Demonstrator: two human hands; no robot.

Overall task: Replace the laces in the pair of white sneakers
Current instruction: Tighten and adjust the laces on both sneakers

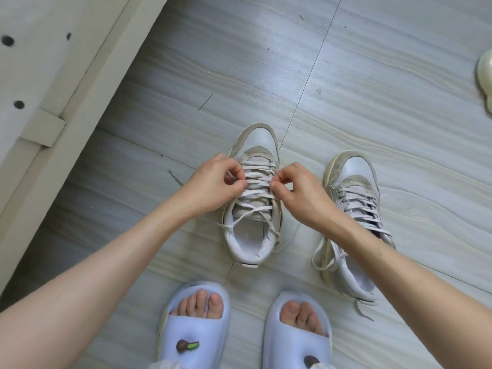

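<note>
Two white sneakers with beige suede trim stand on the floor, toes pointing away from me. The left sneaker [257, 243] sits in the middle, its white lace [258, 179] crossing the eyelets, loose near the collar. My left hand [213, 182] pinches the lace at the shoe's left eyelet row. My right hand [298, 193] pinches it at the right eyelet row. The right sneaker [354, 187] stands apart to the right, laced, its lace ends trailing on the floor; my right forearm covers part of it.
My feet in pale blue slippers [194, 334] stand just below the sneakers. A beige furniture edge [69, 107] runs diagonally along the left. A pale rounded object [486, 75] sits at the right edge. The floor [372, 89] is grey wood-grain.
</note>
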